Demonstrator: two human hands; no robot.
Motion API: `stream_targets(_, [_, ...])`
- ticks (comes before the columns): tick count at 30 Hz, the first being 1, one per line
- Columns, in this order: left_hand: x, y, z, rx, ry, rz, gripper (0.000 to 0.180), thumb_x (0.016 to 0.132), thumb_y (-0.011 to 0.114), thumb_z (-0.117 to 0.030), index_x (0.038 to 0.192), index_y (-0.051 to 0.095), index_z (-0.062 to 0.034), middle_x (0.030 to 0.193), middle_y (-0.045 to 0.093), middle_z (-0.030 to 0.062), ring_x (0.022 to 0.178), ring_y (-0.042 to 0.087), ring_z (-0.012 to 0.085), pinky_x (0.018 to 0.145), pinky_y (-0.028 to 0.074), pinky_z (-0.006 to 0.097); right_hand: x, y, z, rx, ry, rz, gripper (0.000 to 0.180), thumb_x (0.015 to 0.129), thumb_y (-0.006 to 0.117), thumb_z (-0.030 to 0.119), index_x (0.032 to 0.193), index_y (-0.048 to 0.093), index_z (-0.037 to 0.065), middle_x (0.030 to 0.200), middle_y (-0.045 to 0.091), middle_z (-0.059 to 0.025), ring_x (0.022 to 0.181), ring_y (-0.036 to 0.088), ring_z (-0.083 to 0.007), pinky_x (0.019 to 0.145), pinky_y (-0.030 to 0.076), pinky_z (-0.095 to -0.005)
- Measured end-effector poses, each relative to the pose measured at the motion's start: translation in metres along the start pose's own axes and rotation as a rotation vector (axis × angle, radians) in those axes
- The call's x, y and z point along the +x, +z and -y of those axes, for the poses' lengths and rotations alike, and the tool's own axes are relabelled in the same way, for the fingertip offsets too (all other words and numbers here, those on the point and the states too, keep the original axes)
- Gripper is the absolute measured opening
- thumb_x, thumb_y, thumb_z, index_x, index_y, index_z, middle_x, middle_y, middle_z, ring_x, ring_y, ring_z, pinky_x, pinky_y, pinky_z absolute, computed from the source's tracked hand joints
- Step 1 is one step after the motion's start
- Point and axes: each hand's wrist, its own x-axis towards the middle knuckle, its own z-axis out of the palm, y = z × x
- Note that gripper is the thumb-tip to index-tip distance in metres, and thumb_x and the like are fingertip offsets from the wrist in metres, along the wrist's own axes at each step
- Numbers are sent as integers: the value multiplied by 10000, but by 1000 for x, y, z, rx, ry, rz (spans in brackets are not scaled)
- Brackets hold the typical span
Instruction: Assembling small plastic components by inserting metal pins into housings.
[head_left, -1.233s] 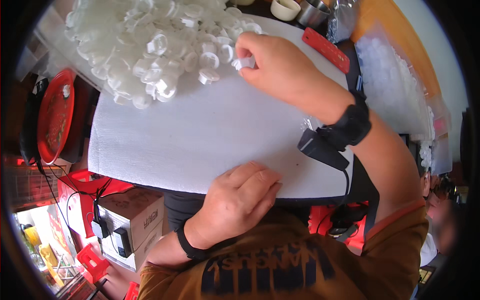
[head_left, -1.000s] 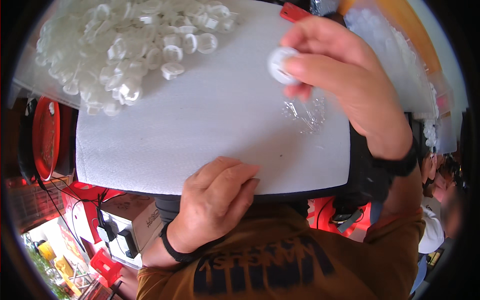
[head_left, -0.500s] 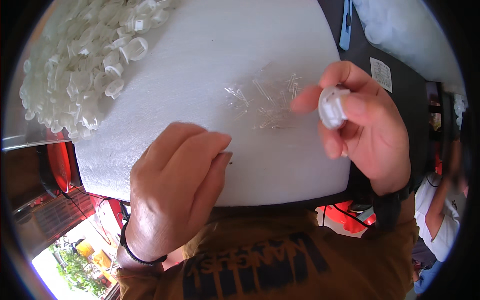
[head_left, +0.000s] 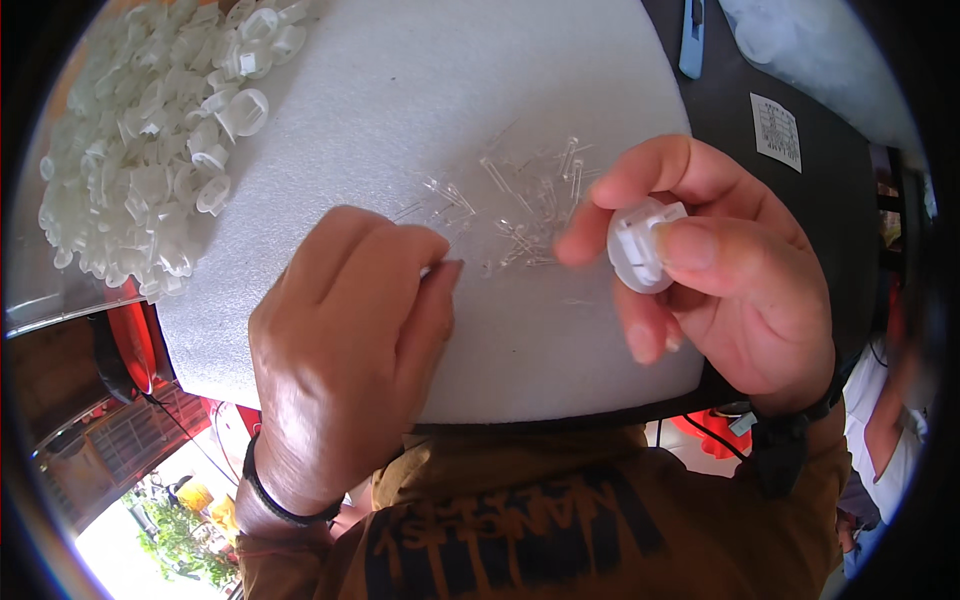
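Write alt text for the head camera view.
A right hand holds a white plastic cap over a white foam sheet; the left hand pinches at small clear pins. More caps lie heaped at left.

left hand [head_left: 345, 350] now pinching, clear pins [head_left: 510, 215]

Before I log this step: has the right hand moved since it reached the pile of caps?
Yes. The right hand left the pile of white caps and holds one white cap over the foam sheet's near edge.

White plastic cap [head_left: 640, 245], white foam sheet [head_left: 400, 110], clear pins [head_left: 520, 200], brown shirt [head_left: 520, 530]
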Motion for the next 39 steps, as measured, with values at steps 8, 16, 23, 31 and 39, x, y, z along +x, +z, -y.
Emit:
stream_targets(8, [0, 13, -2, -67, 30, 37, 128, 734, 643, 30, 838, 581, -11, 736, 528, 77, 583, 503, 161, 486, 387, 266, 0, 0, -3, 31, -70, 120, 470, 864, 415, 175, 1283, 391, -37, 1220, 502, -273, 819, 645, -223, 661, 493, -264])
stream_targets(16, [-7, 8, 1, -126, -76, 1, 128, 732, 632, -1, 814, 542, -39, 733, 516, 86, 589, 543, 260, 509, 437, 339, 1, -1, -2, 54, -80, 172, 486, 898, 408, 165, 1333, 327, -36, 1240, 487, -274, 834, 652, -248, 675, 508, -279])
stream_targets(23, [-41, 7, 22, -481, -321, -197, 132, 751, 630, 42, 844, 561, -20, 729, 549, 35, 557, 518, 93, 509, 416, 223, 3, 0, -4, 10, -125, 143, 489, 848, 526, 174, 1270, 380, -25, 1171, 541, -259, 758, 660, -213, 642, 523, -277])
stream_targets(31, [-56, -9, 34, -977, -347, -185, 163, 794, 578, 101, 915, 569, -9, 853, 561, 8, 756, 531, 43, 672, 423, 172, 2, 17, -7, -76, -179, 155, 425, 835, 570, 172, 1210, 439, 21, 1168, 543, -262, 800, 651, -220, 664, 520, -306])
stream_targets(39, [-69, -12, 47, -1448, -266, -131, 190, 797, 570, 116, 950, 569, 4, 935, 553, 29, 877, 537, 72, 767, 431, 205, 13, 62, -2, 21, -88, 202, 386, 883, 524, 189, 1219, 450, 14, 1183, 530, -268, 853, 646, -273, 721, 535, -358])
